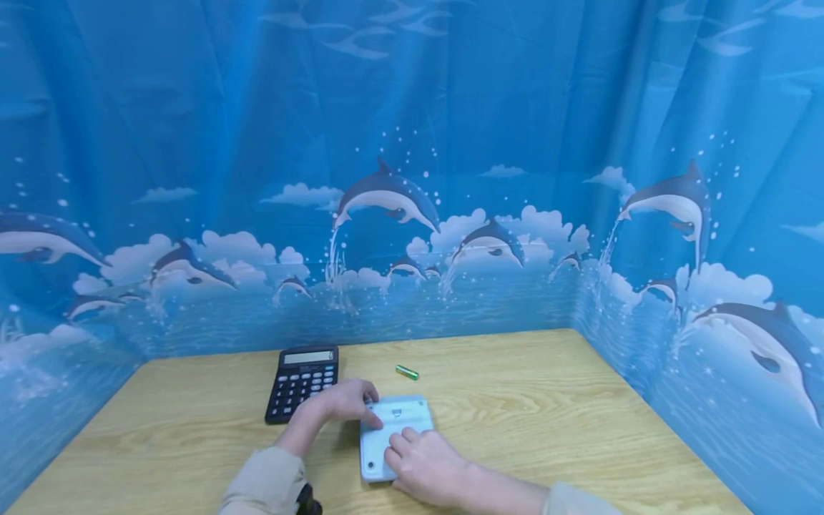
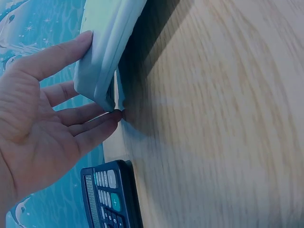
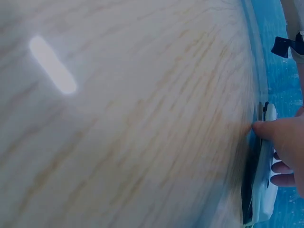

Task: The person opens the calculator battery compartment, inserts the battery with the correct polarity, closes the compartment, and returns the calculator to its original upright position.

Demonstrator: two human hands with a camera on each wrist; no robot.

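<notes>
A flat white calculator-like device [image 1: 410, 413] lies back side up on the table, screws at its corners. My left hand [image 1: 345, 398] grips its far left corner, thumb on top. In the left wrist view that hand [image 2: 45, 126] has its thumb on the raised device [image 2: 100, 61] and its fingers at the edge and below. The right hand [image 1: 430, 466] holds the near right side, fingers bent over the back. The right wrist view shows the thumb of that hand [image 3: 287, 142] at the edge of the device [image 3: 262, 190]. The device's front face is hidden.
A black calculator [image 1: 302, 386] lies face up to the left, behind my left forearm. A green battery [image 1: 407, 372] lies beyond the device. The wood-patterned table [image 1: 547, 415] ends at a blue dolphin-print curtain [image 1: 502, 300] at the back and sides.
</notes>
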